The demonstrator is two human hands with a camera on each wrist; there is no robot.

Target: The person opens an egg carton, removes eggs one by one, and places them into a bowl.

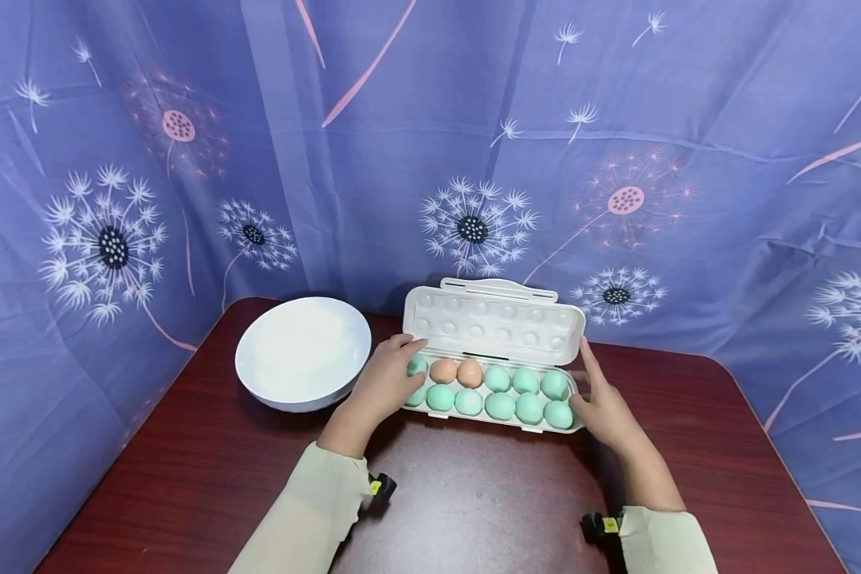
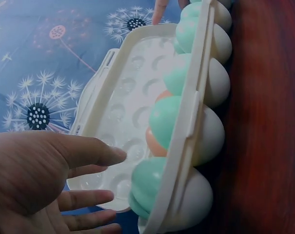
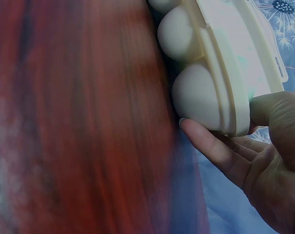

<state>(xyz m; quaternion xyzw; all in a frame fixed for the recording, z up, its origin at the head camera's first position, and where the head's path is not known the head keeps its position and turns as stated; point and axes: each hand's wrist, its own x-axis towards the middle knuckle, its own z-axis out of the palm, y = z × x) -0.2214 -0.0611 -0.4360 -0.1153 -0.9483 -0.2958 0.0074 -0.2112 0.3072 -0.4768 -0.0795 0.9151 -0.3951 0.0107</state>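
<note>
A white plastic egg carton (image 1: 495,319) stands on the table with its lid raised and leaning back. Two rows of eggs sit in its cups: mostly pale green eggs (image 1: 500,406), plus two brown eggs (image 1: 469,372) in the back row. At the carton's left end is my left hand (image 1: 383,379), with straight, spread fingers near the end egg and the lid's corner. My right hand (image 1: 606,410) holds the right end of the carton. In the right wrist view, its fingers (image 3: 210,148) lie on both sides of the tray's rim, one against the end cup.
A wide white bowl (image 1: 304,351) stands on the reddish-brown table (image 1: 459,510), left of the carton and close to my left forearm. Behind the table's back edge hangs a blue curtain with dandelion prints (image 1: 373,207).
</note>
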